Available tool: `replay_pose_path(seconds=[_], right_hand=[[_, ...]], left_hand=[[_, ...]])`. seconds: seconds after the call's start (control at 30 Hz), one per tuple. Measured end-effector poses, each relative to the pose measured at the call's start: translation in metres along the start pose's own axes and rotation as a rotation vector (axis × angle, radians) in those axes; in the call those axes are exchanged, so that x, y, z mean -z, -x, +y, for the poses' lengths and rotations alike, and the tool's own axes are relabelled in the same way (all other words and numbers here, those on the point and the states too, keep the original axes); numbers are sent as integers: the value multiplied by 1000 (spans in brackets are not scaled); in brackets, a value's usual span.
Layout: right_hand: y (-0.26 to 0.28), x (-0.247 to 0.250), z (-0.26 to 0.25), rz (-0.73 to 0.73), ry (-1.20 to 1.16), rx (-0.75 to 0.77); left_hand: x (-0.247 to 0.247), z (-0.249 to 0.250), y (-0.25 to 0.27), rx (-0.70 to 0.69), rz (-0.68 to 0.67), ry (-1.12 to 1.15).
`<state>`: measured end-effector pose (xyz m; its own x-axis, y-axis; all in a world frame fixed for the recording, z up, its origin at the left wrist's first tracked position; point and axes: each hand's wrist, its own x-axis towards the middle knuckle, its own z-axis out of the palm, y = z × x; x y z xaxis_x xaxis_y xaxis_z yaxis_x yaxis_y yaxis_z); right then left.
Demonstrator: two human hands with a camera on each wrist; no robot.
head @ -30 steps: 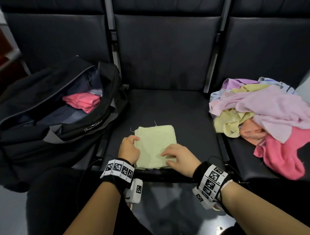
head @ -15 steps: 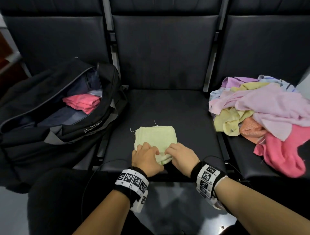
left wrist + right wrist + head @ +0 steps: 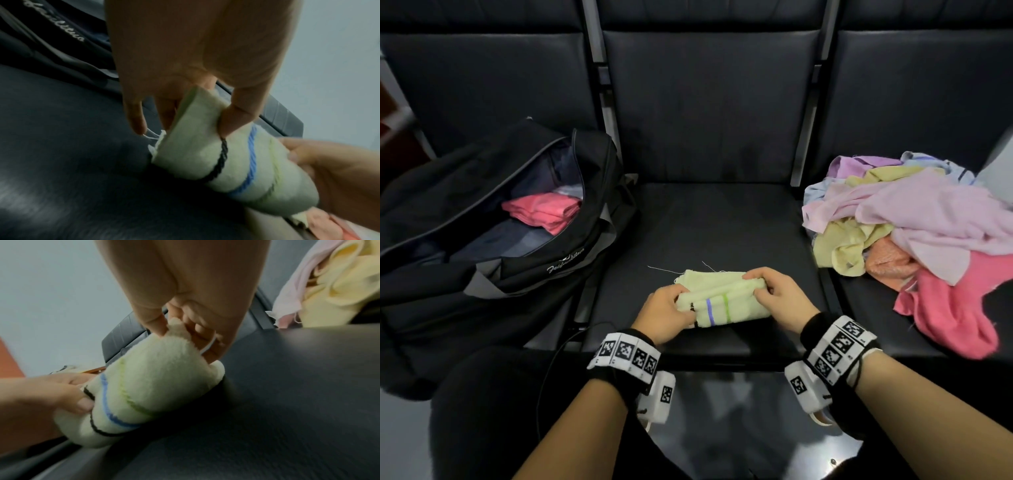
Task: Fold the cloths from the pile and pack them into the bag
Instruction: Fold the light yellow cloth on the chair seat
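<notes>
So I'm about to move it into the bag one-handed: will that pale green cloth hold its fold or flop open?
Probably floppy: the pale green cloth is soft terry, bulging between the left hand and the right hand. One-handed, the loose layers may spring open. It looks light; loose threads could snag.

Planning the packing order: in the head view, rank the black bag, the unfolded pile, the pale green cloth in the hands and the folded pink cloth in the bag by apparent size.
1. black bag
2. unfolded pile
3. and 4. pale green cloth and folded pink cloth: they look alike, and the green one is nearer, so no ranking.
</notes>
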<state>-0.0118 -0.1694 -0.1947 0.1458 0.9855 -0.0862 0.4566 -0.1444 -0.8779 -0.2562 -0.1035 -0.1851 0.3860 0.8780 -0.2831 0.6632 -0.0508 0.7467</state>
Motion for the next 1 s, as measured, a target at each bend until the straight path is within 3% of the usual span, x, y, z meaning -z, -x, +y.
replay_pose_path(seconds=[0.13,0.27,0.43,0.57,0.67,0.83,1.0], right_hand=[[1,6,9,35,-109,-15],[-3,3,16,99,-108,-67],[-7,-7,23,198,101,-195],[2,-3,30,173,0,-267],[10,0,34,70,-26,-339],[5,-4,43,100,-25,-405],[-1,-4,34,41,-60,-468]], left_hand=[[1,0,-3,13,3,246],[-6,-4,-8,32,67,291],[-19,-13,-12,100,180,238],[-24,-17,-12,130,231,179],[-25,-17,-14,117,228,198],[-28,-17,-13,96,229,192],[-28,-17,-11,120,241,159]])
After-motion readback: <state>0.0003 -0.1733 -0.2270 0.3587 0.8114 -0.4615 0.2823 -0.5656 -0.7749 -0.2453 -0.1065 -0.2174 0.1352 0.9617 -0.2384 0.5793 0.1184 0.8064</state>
